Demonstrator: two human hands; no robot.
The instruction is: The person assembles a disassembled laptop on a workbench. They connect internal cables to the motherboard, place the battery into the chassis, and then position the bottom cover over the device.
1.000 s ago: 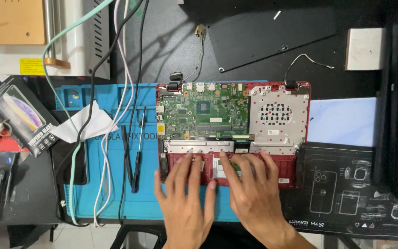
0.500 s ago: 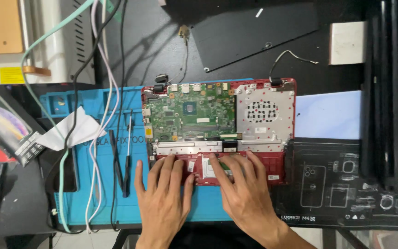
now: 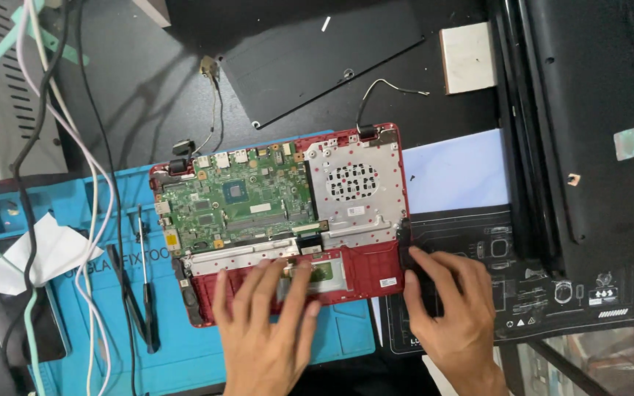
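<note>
A dark, matte black workbench (image 3: 148,88) fills the frame, with one blue silicone repair mat (image 3: 332,337) spread across its lower left and centre. On the mat lies one opened red plastic laptop base (image 3: 376,268), its green circuit board (image 3: 240,202) on the left half and a silver perforated metal shield plate (image 3: 354,187) on the right half.

Two hands are in view. The left hand (image 3: 266,326), in the lower centre, lies flat with fingers spread on the red base's lower edge, over the touchpad area, pressing and grasping nothing. The right hand (image 3: 453,308), lower right of centre, rests open with its fingers on a flat black panel with white printed diagrams (image 3: 537,293), the fingertips touching the red base's right edge; it closes on nothing.

At the left, on the mat, lie one slim screwdriver with a black handle (image 3: 144,286) and one pair of black tweezers (image 3: 128,297), side by side. One crumpled white paper tissue (image 3: 38,253) sits at the far left. Several cables (image 3: 86,183), white, black and pale green, hang down the left side. One flat black cover panel (image 3: 317,55) lies at the top centre, one small white rectangular block (image 3: 467,57) to its right, and one pale blue sheet (image 3: 456,172) just right of the red base. A large black laptop shell (image 3: 596,125) occupies the right edge.
</note>
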